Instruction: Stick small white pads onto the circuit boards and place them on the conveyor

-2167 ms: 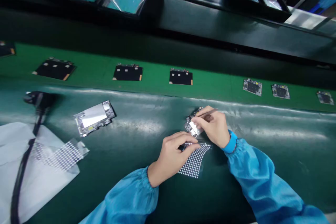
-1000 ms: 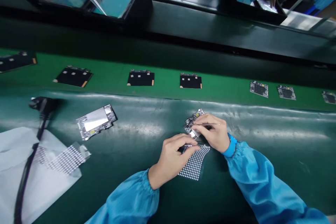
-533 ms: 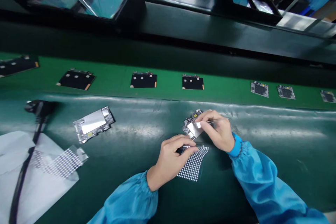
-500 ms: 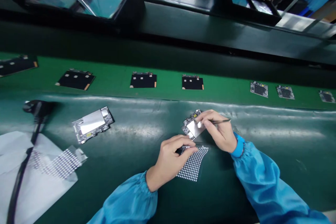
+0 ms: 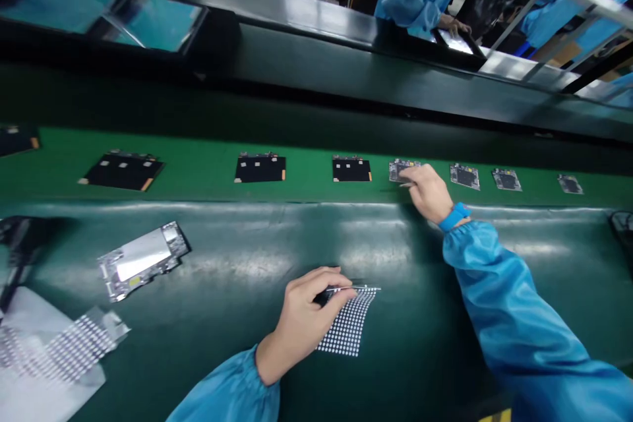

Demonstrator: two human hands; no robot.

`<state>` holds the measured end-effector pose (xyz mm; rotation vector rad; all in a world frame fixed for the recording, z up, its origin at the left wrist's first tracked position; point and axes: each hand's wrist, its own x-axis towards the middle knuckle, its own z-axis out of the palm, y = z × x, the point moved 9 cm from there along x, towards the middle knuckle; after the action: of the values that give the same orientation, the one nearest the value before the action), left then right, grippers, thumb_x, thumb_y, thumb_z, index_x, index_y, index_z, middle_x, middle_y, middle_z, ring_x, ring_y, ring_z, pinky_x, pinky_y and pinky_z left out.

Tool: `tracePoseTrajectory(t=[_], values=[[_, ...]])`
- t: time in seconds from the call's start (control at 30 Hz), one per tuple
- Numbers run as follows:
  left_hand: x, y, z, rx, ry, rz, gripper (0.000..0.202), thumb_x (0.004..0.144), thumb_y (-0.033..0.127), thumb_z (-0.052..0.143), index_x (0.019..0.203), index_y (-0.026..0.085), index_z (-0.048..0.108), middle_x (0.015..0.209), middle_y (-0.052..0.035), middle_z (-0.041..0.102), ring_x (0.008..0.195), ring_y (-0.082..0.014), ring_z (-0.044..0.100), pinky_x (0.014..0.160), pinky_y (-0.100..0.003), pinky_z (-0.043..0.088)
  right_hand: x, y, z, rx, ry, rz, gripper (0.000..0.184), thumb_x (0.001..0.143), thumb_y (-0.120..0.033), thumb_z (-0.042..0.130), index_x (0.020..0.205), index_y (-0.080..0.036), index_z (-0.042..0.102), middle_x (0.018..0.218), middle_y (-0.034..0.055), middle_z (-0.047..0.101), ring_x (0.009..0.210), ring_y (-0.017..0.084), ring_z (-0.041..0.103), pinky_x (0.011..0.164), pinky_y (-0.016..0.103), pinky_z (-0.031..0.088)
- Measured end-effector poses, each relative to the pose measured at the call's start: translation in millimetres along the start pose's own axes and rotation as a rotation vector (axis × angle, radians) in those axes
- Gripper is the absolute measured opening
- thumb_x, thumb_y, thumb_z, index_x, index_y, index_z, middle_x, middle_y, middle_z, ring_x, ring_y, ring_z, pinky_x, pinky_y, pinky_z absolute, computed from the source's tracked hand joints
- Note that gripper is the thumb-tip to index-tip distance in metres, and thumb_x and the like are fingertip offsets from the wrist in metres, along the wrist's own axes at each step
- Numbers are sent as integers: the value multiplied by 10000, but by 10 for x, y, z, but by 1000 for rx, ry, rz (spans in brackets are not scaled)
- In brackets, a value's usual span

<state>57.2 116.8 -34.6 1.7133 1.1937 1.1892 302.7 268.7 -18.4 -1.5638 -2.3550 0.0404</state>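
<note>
My right hand (image 5: 429, 192) reaches over the green belt, its fingers closed at the near edge of a small circuit board (image 5: 397, 171) and partly covering it. A thin pointed tool (image 5: 406, 184) shows by those fingertips. Lower down, my left hand (image 5: 309, 316) pinches the top edge of a sheet of small round white stickers (image 5: 349, 330), which hangs over the bench. Something dark, too hidden to name, lies between the left thumb and fingers. Another circuit board (image 5: 143, 258) with a shiny metal cover rests on the bench to the left.
Along the green belt (image 5: 306, 194) lie several black-covered boards (image 5: 260, 169) and bare circuit boards (image 5: 465, 176). A second sticker sheet (image 5: 82, 346) lies on white paper (image 5: 59, 402) beside a black plug (image 5: 22, 237). Across the line, a person's hand (image 5: 453, 24) rests on a device.
My right hand has moved from above the sticker sheet, forward and right, carrying the circuit board to the belt. My left hand still grips the sheet. The view has shifted.
</note>
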Motion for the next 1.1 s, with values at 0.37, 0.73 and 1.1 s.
tracePoseTrajectory(t=[0.37,0.73,1.1], values=[[-10,-8,-22,6,14,-10,89,806,149,767,763,226,755,707,4,783,782,-219,788,727,-291,624,668,-941,378,-238,-192,232,471,970,-483,550,1034,-39,694,1024,246,682,838,323,708,700,374,493],[10,-64,-33,-54,23,-80,64,822,172,752,772,213,753,746,-8,784,729,-190,765,671,-264,603,-340,-484,117,842,21,554,376,874,-323,542,543,-178,643,426,-12,527,398,116,401,456,262,346],[29,-42,-49,-51,17,-102,55,832,181,727,783,204,733,764,-13,771,703,-167,729,652,-265,585,-965,-802,-42,1185,-22,394,522,1029,-542,383,868,-195,738,853,73,666,693,172,623,606,312,549]])
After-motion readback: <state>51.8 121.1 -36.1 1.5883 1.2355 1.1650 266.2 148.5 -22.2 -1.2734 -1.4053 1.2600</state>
